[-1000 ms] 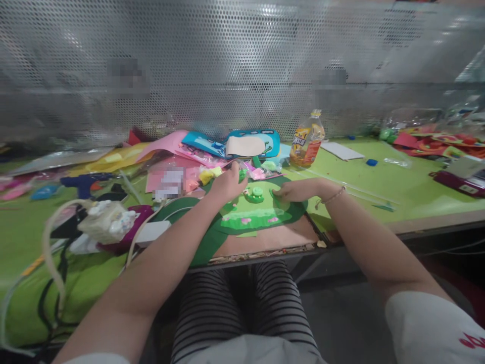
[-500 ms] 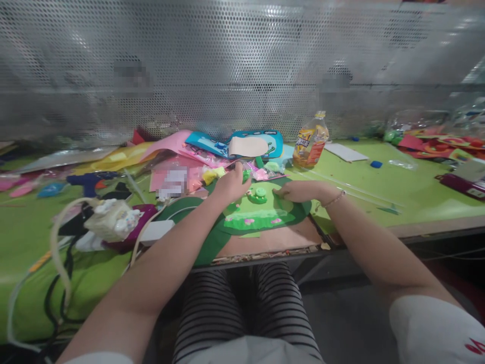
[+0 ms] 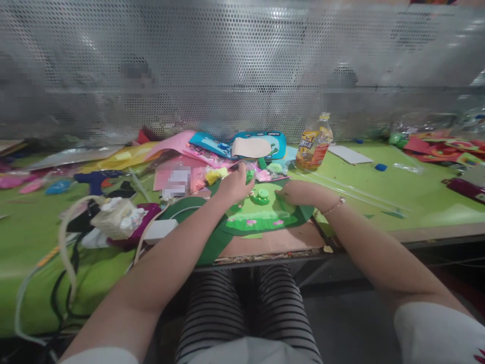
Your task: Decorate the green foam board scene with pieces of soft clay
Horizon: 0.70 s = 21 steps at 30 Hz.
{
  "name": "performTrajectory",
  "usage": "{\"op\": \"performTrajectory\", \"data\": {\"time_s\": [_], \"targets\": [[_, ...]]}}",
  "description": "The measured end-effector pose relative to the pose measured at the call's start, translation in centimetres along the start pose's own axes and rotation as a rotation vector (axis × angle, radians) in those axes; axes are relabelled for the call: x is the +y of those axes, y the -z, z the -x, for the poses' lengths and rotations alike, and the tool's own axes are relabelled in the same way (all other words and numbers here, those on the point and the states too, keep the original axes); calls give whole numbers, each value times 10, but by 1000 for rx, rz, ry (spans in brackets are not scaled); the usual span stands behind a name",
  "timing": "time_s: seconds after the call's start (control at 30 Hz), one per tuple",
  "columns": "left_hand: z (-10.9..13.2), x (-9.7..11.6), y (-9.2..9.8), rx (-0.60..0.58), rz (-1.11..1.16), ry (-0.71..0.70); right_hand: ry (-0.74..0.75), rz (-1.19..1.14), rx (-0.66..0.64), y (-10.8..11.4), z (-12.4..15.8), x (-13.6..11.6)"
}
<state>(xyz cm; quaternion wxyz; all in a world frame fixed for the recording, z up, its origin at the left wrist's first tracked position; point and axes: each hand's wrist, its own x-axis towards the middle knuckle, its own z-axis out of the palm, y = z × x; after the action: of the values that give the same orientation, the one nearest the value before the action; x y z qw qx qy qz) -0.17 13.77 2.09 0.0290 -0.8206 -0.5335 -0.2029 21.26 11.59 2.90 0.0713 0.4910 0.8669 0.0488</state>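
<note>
Dim, flat lt; glare on perf. metal panel (image 3: pixel 227 65); pic soft, edges stretched.

Bottle (image 3: pixel 313 151) blocks beyond right fingers (image 3: pixel 289 191); room rightward.

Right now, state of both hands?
Left hand: partly curled beside a bright-green piece; grip unclear.
Right hand: partly curled at right of the green craft panel; grip unclear.

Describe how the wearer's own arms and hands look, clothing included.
The left hand and right hand are gloveless, and both forearms are bare. A thin bracelet circles the right wrist. The left sleeve and right sleeve are white; the right one has a red marking, cut off by the picture's edge.
</note>
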Motion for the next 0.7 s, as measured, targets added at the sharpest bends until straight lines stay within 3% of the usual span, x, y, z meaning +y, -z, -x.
{"op": "performTrajectory", "data": {"time_s": [0.07, 0.17, 0.23, 0.3, 0.53, 0.7], "targets": [[-1, -1, -1, 17, 19, -33, -46, -26, 156, 1, -5, 1], [-2, -2, -3, 34, 56, -133, -56, -171, 512, 2, -13, 1], [-3, -2, -4, 36, 77, -214, 60, -348, 728, 1, -18, 0], [-3, -2, -6, 33, 88, -275, 185, -501, 836, -1, -20, -1], [-2, -1, -6, 10, 73, -333, 250, -743, 843, -3, -19, -4], [1, 1, -4, -26, 39, -329, 279, -862, 777, -5, -22, -4]]}}
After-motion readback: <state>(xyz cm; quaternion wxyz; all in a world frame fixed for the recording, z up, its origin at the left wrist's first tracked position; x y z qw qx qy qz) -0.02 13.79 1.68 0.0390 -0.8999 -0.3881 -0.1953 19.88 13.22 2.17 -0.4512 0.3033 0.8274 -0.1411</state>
